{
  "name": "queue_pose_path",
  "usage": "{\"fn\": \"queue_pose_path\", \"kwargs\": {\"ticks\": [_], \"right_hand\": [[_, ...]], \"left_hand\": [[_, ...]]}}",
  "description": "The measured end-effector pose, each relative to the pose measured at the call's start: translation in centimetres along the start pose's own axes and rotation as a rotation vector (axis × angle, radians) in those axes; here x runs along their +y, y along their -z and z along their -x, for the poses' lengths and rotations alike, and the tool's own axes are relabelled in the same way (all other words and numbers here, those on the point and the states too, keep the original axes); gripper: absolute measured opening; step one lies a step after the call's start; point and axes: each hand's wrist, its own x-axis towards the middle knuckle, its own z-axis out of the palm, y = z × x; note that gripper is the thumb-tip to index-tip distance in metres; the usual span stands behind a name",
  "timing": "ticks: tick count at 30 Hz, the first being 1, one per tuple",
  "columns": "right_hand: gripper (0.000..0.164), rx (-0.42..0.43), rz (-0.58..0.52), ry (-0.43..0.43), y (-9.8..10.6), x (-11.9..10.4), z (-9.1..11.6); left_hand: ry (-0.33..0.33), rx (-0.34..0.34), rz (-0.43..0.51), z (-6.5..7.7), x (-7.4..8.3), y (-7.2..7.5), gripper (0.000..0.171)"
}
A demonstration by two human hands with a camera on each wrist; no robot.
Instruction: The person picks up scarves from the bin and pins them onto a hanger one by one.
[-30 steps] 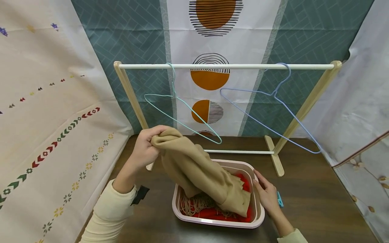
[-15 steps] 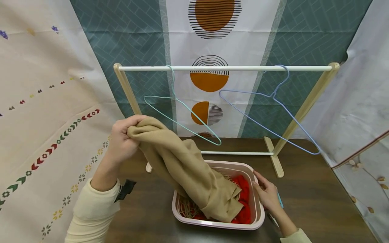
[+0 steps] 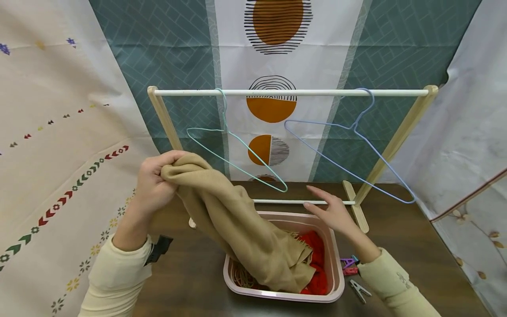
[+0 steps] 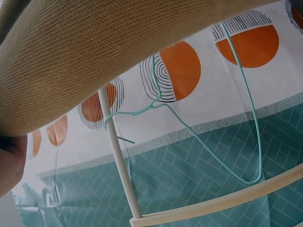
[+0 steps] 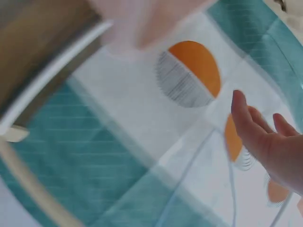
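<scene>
The left hand (image 3: 154,182) has its fingers curled round the gathered top of a beige cloth (image 3: 233,211). From those fingers the cloth slopes down and rightward, its lower end lying in a pink basin (image 3: 339,268) on top of a red cloth (image 3: 317,251). The right hand (image 3: 330,215) grips nothing; its fingers are extended, with thumb and forefinger apart, above the basin's far right corner. Beyond the left fingers hangs a teal hanger (image 3: 226,129); beyond and to the right of the right fingers, a blue hanger (image 3: 354,127). Clothes pegs (image 3: 350,271) lie nearer the wearer than the right fingers, beside the basin. A mark on the right sleeve (image 3: 380,273) is illegible. The left forearm is raised; the right forearm reaches forward and inward.
</scene>
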Motion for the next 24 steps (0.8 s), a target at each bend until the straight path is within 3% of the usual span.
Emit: {"fn": "queue_pose_path", "kwargs": {"ticks": [9, 18, 24], "right_hand": [[0.055, -0.132, -0.076, -0.031, -2.1, -3.2, -6.0], [0.051, -0.248, -0.281, -0.141, -4.4, -3.6, -8.7], [0.045, -0.275, -0.327, -0.257, -5.2, -4.7, -9.8]], "left_hand": [[-0.005, -0.019, -0.012, 0.2, -0.1, 0.1, 0.025], [0.028, 0.006, 0.017, 0.4, -0.2, -0.2, 0.024], [0.075, 0.067, 0.071, 0.7, -0.6, -0.8, 0.017]]}}
